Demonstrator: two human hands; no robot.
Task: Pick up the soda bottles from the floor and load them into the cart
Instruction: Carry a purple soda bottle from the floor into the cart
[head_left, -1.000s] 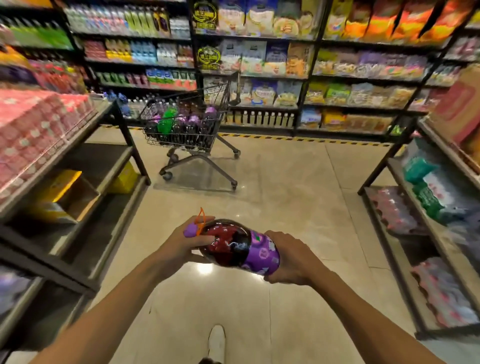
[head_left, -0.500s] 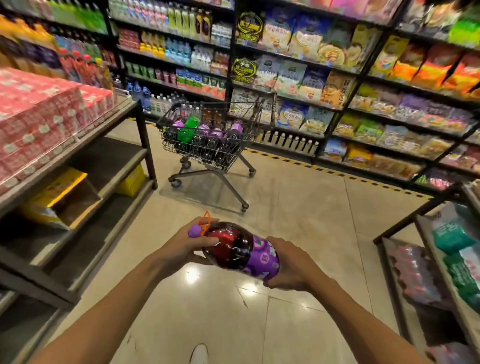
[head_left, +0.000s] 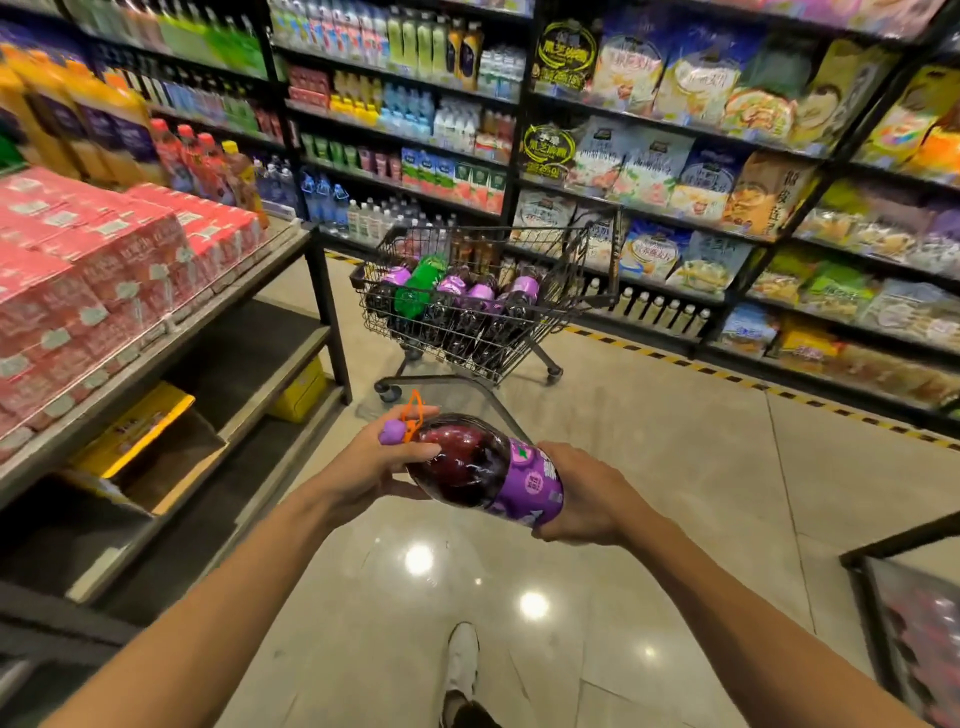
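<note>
I hold a large dark soda bottle (head_left: 467, 470) with a purple label and purple cap sideways in front of me. My left hand (head_left: 371, 460) grips its neck end by the cap and an orange loop. My right hand (head_left: 582, 499) grips its base end. Ahead on the floor stands a black wire shopping cart (head_left: 519, 343). Inside it lie several purple-labelled bottles (head_left: 480, 296) and a green bottle (head_left: 421, 288). No bottle shows on the floor in this view.
A low metal shelf rack (head_left: 218, 322) with red drink cartons (head_left: 104, 270) runs along my left. Tall shelves of drinks and snack bags (head_left: 675, 156) stand behind the cart. Another rack corner (head_left: 904, 545) is at lower right. Tiled floor (head_left: 649, 467) lies between me and the cart.
The cart has grown larger and nearer in view as I walked towards it. Both hands keep the same hold on the bottle.
</note>
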